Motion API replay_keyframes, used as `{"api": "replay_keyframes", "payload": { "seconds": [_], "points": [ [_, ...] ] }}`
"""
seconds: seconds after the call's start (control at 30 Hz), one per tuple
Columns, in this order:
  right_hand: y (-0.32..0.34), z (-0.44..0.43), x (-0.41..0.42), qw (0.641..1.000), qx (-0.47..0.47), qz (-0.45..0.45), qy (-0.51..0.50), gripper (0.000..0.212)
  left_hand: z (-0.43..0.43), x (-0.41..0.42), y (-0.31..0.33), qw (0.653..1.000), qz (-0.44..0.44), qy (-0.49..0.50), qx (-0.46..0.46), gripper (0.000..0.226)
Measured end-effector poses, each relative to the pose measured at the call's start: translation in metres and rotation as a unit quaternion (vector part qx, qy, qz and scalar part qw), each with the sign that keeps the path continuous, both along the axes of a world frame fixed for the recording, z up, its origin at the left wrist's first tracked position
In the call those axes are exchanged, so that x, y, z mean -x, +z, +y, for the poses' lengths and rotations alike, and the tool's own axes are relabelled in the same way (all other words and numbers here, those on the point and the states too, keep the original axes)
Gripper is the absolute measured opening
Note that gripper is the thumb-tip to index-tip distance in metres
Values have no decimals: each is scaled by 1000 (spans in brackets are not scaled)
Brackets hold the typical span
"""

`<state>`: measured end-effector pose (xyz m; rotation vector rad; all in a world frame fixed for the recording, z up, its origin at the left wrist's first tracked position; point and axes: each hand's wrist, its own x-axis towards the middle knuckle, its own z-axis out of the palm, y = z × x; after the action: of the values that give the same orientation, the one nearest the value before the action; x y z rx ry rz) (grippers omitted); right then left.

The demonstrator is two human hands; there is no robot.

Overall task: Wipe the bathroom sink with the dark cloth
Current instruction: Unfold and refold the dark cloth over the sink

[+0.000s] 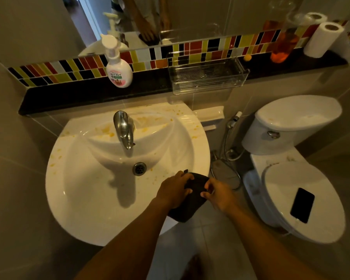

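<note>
A white bathroom sink (85, 199) fills the left centre, speckled with yellow stains around the chrome tap (124, 129) and near the drain (139, 168). Over the sink's front right rim, both hands hold the dark cloth (192, 201). My left hand (173, 191) grips its left side, fingers curled over the top edge. My right hand (216, 194) pinches its right edge. The cloth hangs bunched between them, its lower end drooping past the rim.
A pump soap bottle (118, 63) and a clear plastic tray (206, 77) stand on the black ledge (89, 91) behind the sink. To the right is a toilet (291, 126) with a black phone (302, 205) on its lid. A spray hose (228, 134) hangs between. Paper rolls (323, 39) sit far right.
</note>
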<state>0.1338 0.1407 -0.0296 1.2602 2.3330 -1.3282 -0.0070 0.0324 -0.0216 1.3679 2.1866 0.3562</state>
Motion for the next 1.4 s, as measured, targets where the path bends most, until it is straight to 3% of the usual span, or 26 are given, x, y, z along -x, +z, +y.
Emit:
{"api": "replay_keyframes", "payload": {
  "seconds": [0.43, 0.77, 1.0, 1.13, 1.3, 1.4],
  "points": [
    [15, -7, -5, 1000, -21, 13, 1, 11, -2, -9, 11, 991, 116, -37, -59, 16],
    [45, -12, -5, 996, -56, 32, 56, 7, -16, -5, 33, 993, 73, -49, -76, 11],
    [91, -13, 3, 993, -65, 11, 93, 15, -34, 6, 60, 990, 121, -54, -52, 24],
    [129, -17, 9, 991, -100, 26, 88, 16, -43, 10, 87, 985, 140, -41, -94, 31],
    [186, -18, 16, 984, -145, 33, 94, 32, -56, 16, 127, 978, 182, -56, -83, 28],
    [225, -18, 17, 980, -171, 45, 90, 31, -64, 21, 149, 975, 195, -54, -91, 29]
  ]
}}
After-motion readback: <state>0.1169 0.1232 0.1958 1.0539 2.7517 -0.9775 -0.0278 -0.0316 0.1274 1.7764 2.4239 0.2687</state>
